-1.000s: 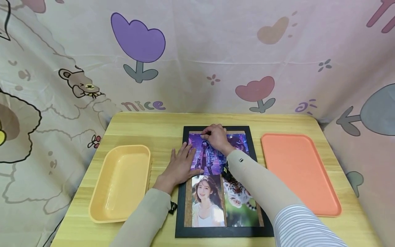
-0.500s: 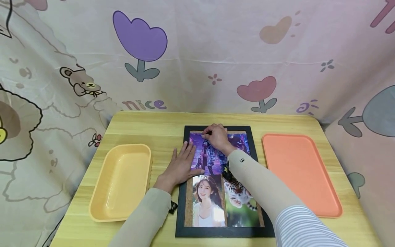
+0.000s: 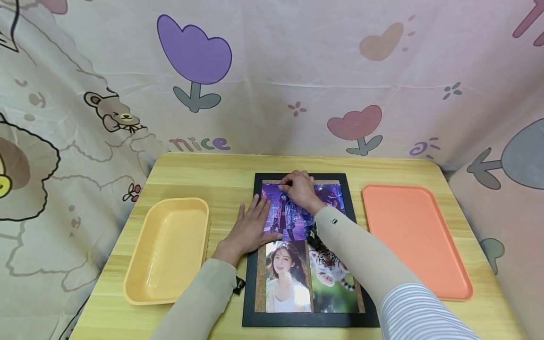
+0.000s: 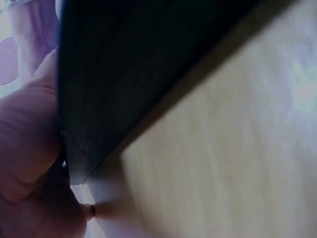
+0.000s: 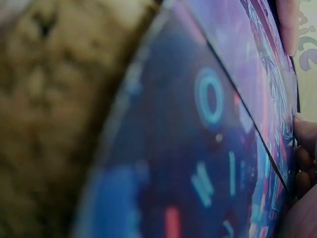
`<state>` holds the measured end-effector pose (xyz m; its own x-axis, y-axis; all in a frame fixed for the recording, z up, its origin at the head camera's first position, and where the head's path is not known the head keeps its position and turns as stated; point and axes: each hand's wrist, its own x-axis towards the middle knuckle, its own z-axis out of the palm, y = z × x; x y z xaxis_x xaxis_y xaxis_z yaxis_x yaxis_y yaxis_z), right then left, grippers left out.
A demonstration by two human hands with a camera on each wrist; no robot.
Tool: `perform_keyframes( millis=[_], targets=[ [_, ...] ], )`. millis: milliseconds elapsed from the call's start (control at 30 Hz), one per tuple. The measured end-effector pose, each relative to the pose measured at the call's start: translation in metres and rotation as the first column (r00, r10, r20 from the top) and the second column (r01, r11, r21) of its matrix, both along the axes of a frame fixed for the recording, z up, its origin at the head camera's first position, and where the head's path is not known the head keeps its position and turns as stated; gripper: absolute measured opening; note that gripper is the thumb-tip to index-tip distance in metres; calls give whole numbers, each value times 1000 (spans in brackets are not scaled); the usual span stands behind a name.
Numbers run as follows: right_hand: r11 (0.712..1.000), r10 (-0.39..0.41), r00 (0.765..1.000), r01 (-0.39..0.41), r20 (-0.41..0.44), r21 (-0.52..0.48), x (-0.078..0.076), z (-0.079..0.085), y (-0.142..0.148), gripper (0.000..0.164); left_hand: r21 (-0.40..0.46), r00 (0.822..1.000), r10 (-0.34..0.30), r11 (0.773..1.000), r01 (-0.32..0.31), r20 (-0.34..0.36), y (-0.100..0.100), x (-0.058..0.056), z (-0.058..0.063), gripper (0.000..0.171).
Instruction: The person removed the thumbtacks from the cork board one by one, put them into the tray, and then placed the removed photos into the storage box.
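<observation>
- The black frame is laid flat on the table, long sides running near to far, seemingly so that its cork can be reached by both hands.
- The purple picture is placed on the cork's far-left part; the neon picture is set to its right, the portrait and the tiger picture on the near side.
- The left hand is laid over the frame's left side, fingers spread and thumb stretched onto the purple picture's near edge; frame and picture are probably steadied this way.
- The right hand is curled at the purple picture's far edge, fingertips drawn together, probably for fine work; whether anything small is pinched cannot be told.
- The yellow tub is placed left, the pink tray right, perhaps so that the middle is left for the frame.
</observation>
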<state>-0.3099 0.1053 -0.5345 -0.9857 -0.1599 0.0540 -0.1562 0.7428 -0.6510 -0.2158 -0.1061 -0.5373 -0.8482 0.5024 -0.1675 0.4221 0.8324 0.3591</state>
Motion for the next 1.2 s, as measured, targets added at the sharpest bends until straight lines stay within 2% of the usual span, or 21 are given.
perform_keyframes(
  millis=[267, 600, 867, 1200],
  targets=[
    [1000, 13, 1000, -13, -8, 10, 1, -2, 1, 15, 13, 1000, 3, 1000, -3, -1, 1, 1, 1, 108],
    [990, 82, 987, -65, -137, 123, 0, -7, 7, 16, 15, 1000, 7, 1000, -7, 2, 1, 2, -1, 109],
    [958, 166, 969, -115, -184, 261, -4, -4, 8, 18, 10, 1000, 4, 1000, -4, -8, 0, 1, -1, 110],
    [953, 139, 976, -86, -166, 292, -4, -1, 4, 19, 14, 1000, 4, 1000, -4, -1, 0, 0, -2, 110]
  ],
)
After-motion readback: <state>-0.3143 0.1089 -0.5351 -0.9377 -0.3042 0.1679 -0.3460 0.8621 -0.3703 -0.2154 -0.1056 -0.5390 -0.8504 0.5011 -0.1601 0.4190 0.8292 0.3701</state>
